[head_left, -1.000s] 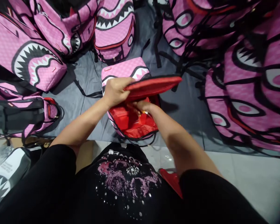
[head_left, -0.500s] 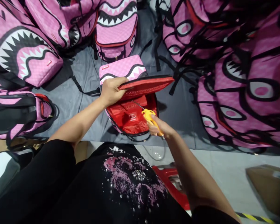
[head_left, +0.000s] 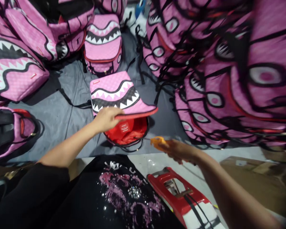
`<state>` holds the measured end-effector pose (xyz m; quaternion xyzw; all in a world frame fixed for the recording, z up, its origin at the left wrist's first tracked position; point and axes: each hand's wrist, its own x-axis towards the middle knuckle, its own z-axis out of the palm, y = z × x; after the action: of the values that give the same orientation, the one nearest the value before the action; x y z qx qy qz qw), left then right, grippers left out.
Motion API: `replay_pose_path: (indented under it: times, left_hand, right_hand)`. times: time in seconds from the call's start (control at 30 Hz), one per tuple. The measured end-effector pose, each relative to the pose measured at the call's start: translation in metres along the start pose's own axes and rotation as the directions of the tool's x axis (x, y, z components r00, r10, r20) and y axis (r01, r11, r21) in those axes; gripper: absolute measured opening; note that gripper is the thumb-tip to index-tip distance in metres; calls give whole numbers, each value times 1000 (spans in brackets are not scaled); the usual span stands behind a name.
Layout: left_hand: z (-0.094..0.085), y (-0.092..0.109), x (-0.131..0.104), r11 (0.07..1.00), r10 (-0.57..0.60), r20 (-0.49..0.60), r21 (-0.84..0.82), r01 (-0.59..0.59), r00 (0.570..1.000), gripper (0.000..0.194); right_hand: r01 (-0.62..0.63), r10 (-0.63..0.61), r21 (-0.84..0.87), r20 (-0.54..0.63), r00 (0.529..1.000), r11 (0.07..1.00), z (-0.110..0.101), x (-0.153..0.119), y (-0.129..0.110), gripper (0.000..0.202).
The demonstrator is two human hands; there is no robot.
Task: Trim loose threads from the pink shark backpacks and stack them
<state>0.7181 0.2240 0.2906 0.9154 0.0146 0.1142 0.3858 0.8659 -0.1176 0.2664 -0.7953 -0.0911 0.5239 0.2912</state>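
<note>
Grey-covered desk (head_left: 52, 122), pink bags (head_left: 102, 51) left, far and right | open pink backpack (head_left: 112, 79) at near middle | left hand (head_left: 106, 119), grip clamped on its flap (head_left: 141, 108) | right hand (head_left: 181, 151), grip around orange nozzle tool (head_left: 157, 143) | backpack probably light, soft; best held by flap

Grey-covered table (head_left: 53, 122); pale floor (head_left: 141, 163); brown cardboard box (head_left: 257, 178) at right

Blur softened a person's right hand (head_left: 180, 151) and the orange tool (head_left: 159, 143) it held. A raised flap (head_left: 139, 109) hid part of the open backpack's red interior (head_left: 136, 131), the label (head_left: 124, 128) too small to read; stacked bags (head_left: 274, 47) ran past the right edge.
</note>
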Motion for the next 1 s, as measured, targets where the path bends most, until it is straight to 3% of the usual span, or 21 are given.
replay_pose_path:
  times: [0.1,0.13,0.17,0.2,0.27,0.3,0.37,0.43,0.53,0.6,0.7,0.83,1.0]
  left_hand:
    - [0,-20,-47,908,-138,290,-345,238,947,69]
    - [6,-34,-61,818,-264,252,-453,355,931,81]
    - [15,-51,-71,707,-447,134,-553,441,885,88]
    - [27,-68,-78,588,-620,56,-628,510,783,94]
    - [57,-99,-81,356,-819,48,-740,571,572,100]
    - [73,-111,-77,287,-852,66,-771,568,519,103]
    - [101,-126,-65,263,-853,48,-821,506,520,106]
    - [122,-131,-50,317,-839,-47,-852,416,543,104]
    - [136,-127,-30,344,-828,-94,-863,369,553,94]
    - [139,-122,-17,350,-819,-90,-861,369,567,92]
    - [140,-113,5,350,-801,-65,-858,377,595,92]
    - [141,-109,36,382,-777,-42,-824,418,629,81]
    - [159,-110,71,335,-746,99,-799,499,659,76]
  right_hand:
    - [-51,51,-2,-26,998,999,-3,-1,20,55]
    - [-31,38,88,-79,996,996,-4,0,32,56]
    - [1,29,208,-139,990,978,-4,1,44,57]
    - [47,23,334,-202,979,942,-3,3,57,58]
    - [156,40,530,-338,940,834,4,10,80,59]
    - [197,62,584,-394,917,788,11,16,89,61]
    - [216,119,642,-436,892,736,29,35,102,66]
    - [202,136,680,-409,902,705,50,60,109,72]
    - [242,91,729,-385,919,640,75,102,108,81]
    - [290,72,763,-401,913,577,81,123,102,85]
    - [324,56,799,-406,912,507,71,136,89,87]
    - [355,16,795,-416,909,492,45,129,76,72]
    - [397,130,787,-507,852,472,33,118,84,67]
